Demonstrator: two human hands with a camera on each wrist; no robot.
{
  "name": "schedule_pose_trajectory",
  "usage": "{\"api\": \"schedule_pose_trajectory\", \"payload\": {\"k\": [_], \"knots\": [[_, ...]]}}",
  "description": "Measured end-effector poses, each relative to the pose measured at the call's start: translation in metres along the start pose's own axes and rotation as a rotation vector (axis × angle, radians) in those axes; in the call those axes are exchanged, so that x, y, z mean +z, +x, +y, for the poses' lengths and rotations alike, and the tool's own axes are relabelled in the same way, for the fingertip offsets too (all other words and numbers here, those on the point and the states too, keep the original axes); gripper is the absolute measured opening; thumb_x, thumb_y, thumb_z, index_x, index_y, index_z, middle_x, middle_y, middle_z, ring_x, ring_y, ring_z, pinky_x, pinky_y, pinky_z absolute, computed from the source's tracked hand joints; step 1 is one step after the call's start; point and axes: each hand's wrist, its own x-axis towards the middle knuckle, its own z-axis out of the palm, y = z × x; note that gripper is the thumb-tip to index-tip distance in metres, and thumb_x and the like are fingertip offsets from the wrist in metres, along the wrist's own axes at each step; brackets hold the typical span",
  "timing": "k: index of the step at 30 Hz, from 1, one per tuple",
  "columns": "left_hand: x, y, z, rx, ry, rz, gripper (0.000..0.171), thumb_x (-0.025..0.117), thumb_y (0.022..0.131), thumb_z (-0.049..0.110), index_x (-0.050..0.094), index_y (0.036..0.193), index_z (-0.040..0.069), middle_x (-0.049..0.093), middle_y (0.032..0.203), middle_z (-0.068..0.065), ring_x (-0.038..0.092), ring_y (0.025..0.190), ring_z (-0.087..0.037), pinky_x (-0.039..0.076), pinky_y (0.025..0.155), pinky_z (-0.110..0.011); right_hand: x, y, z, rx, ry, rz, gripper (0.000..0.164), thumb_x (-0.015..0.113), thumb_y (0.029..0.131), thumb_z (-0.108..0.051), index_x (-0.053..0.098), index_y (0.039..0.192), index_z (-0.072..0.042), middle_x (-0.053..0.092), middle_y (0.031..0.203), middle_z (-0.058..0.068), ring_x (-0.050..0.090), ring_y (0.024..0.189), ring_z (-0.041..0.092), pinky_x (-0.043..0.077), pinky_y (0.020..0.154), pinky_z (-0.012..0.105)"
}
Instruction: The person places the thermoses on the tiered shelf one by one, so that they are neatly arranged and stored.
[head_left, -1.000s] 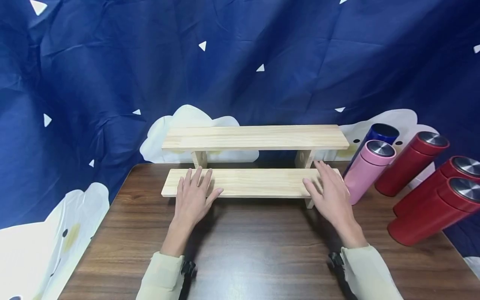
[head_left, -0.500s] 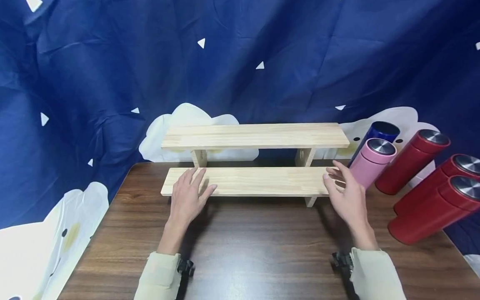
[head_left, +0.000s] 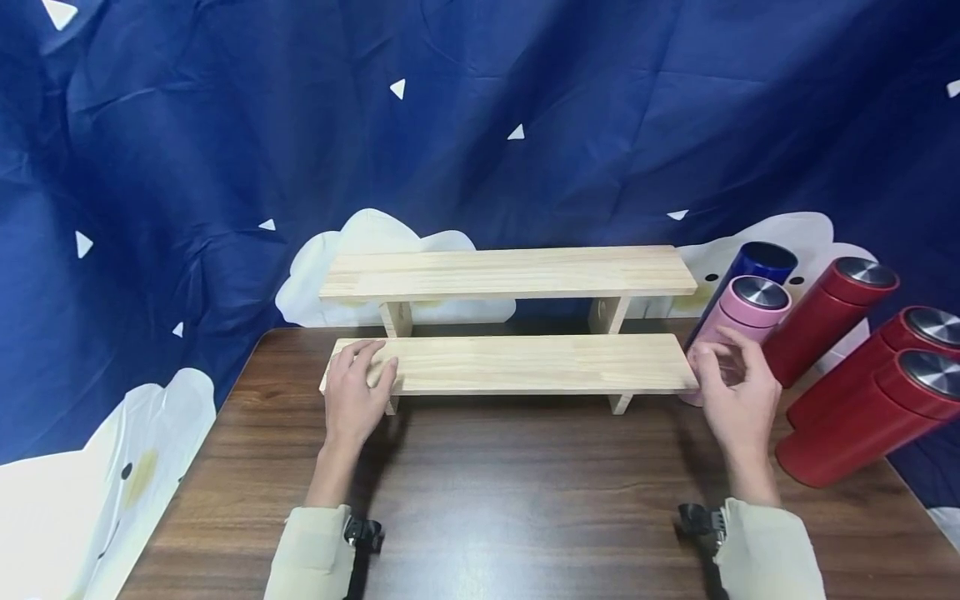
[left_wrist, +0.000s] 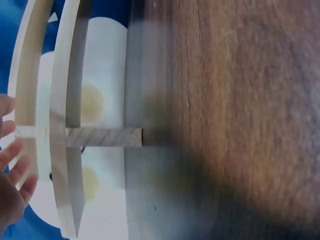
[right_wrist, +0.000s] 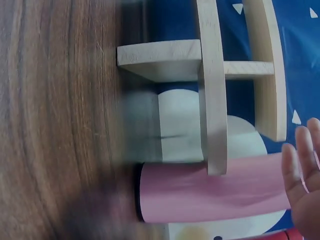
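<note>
A two-tier pale wooden shelf stands on the table; its lower board sits in front of the upper board. Over the left end of the lower board is my left hand, fingers loosely bent and holding nothing. Whether it touches the wood I cannot tell. My right hand is just off the board's right end, in front of a pink thermos flask. Its fingers are bent but not around the flask; in the right wrist view the fingers overlap the upright pink flask.
Behind the pink flask stands a blue thermos. Red thermoses are grouped at the right, near the edge of the brown wooden table. A dark blue curtain with white cloud shapes hangs behind.
My right hand has moved right, from over the lower board to the pink flask, its fingers bending more. My left hand has slid slightly left along the board. Shelf and flasks look unmoved.
</note>
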Motion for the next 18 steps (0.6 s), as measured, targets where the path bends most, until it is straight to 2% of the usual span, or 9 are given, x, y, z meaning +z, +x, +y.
{"api": "schedule_pose_trajectory", "payload": {"k": [9,14,18], "knots": [[-0.008,0.000,-0.018,-0.113,-0.046,0.097,0.028,0.074,0.088,0.015,0.074,0.113,0.003,0.066,0.116,-0.018,0.055,0.105,-0.039,0.042,0.089,-0.051,-0.008,0.003,0.011,0.129,0.087,0.182,0.030,0.070,0.091,-0.011,0.071,0.119,-0.002,0.067,0.092,-0.016,0.062,0.082,0.001,0.046,0.070,0.013],[-0.011,-0.001,-0.026,-0.193,-0.066,0.127,0.029,0.072,0.089,0.015,0.073,0.114,0.002,0.065,0.118,-0.018,0.054,0.105,-0.038,0.040,0.090,-0.051,-0.008,0.003,0.018,0.193,0.096,0.227,0.032,0.069,0.091,-0.010,0.069,0.121,0.000,0.065,0.096,-0.014,0.061,0.085,0.001,0.046,0.072,0.014],[-0.013,-0.001,-0.031,-0.232,-0.075,0.125,0.031,0.072,0.089,0.016,0.073,0.117,0.002,0.064,0.120,-0.019,0.053,0.107,-0.038,0.039,0.092,-0.051,-0.009,0.001,0.023,0.241,0.083,0.255,0.035,0.070,0.090,-0.010,0.067,0.123,-0.001,0.064,0.101,-0.011,0.061,0.089,0.000,0.047,0.075,0.015]]}}
